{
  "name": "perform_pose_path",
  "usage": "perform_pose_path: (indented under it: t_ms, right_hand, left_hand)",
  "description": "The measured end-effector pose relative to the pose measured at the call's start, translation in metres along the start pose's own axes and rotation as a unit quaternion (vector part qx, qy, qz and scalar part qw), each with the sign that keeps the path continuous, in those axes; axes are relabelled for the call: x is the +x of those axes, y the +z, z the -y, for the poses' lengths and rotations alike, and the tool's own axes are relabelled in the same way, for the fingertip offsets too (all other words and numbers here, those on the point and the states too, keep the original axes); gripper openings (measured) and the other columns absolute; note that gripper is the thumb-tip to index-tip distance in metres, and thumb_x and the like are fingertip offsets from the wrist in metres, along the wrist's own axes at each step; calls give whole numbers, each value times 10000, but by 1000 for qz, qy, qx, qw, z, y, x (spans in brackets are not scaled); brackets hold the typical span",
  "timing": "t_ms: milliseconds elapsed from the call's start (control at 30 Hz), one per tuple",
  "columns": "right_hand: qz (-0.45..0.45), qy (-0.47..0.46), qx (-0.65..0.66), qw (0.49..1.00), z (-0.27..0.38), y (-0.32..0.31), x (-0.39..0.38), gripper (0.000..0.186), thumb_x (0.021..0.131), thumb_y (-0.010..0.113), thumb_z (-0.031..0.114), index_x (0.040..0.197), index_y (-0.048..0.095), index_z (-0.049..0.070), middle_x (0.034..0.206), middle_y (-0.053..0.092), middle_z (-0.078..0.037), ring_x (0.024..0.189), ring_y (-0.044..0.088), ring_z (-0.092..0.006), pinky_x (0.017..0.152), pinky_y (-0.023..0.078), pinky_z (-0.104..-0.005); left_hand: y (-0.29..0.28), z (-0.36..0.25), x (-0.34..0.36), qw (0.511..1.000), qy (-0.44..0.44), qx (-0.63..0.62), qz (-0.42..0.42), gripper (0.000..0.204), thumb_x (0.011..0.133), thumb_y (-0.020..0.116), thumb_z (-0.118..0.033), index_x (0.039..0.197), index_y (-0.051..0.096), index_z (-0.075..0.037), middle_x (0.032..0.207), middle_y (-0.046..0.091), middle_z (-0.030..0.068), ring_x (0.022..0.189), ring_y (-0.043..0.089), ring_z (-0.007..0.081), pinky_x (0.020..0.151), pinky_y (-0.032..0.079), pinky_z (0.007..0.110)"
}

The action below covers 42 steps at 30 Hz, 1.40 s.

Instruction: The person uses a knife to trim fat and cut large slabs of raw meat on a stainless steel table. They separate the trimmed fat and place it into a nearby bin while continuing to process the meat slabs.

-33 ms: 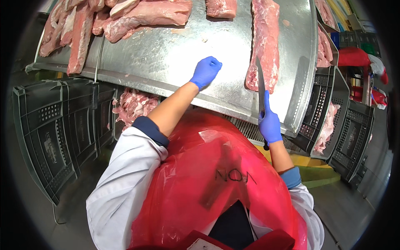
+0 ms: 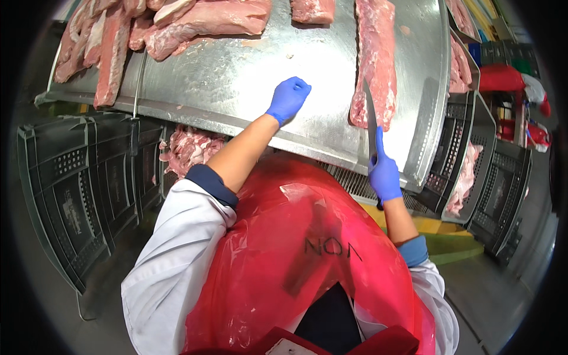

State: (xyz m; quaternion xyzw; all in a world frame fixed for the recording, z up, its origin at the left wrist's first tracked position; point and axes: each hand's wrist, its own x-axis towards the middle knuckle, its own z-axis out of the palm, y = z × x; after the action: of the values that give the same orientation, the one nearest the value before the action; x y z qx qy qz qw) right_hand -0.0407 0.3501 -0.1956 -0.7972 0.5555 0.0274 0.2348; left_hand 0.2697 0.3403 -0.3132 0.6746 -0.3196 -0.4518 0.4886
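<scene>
My right hand, in a blue glove, is closed round a knife's dark handle, index finger stretched along it. The long narrow knife blade points away from me, over the near end of a long pink meat strip. Whether its edge touches the meat I cannot tell. My left hand, also gloved in blue, is curled into a fist over the metal table, left of that strip. Nothing shows in the fist.
Several meat pieces lie at the table's far left, and a shorter piece at the far edge. Dark crates stand at left, one holding meat trimmings. More crates stand at right. A rod-like tool hangs at the table's edge.
My left fist sits very slightly farther left and away from me. The knife and the meat strip look nearly the same.
</scene>
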Motion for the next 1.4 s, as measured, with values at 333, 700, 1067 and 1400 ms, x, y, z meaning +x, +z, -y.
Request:
perform_pose_path:
  t_ms: [333,700,1067,1400]
  right_hand:
    - [128,50,252,958,-15,-3,-138,826,926,505,-16,1623,167,272,686,566,-77,539,495,-162,545,454,-317]
    - [-109,11,206,972,0,-16,14,785,934,550,80,1608,219,312,632,573,-138,545,580,-264,576,499,-392]
    - [27,-55,50,997,-30,10,-33,826,920,510,89,1618,111,277,845,671,-258,740,649,-471,679,504,-555]
    - [87,-62,120,987,-28,17,-14,764,935,500,124,1608,160,246,812,640,-340,754,641,-506,734,487,-577]
  left_hand:
    - [-30,-11,-10,995,76,1,-70,137,904,683,-162,886,659,-29,718,642,39,642,577,107,620,496,285]
    - [114,-26,-36,962,-38,211,168,441,734,710,-341,967,721,34,994,703,287,924,690,426,851,544,443]
    - [111,-18,-53,989,-26,68,127,281,741,698,-222,851,706,36,826,709,236,763,708,322,716,549,397]
    - [101,-15,-44,993,-31,-40,105,158,822,666,-131,860,678,22,749,669,131,707,652,173,651,519,344]
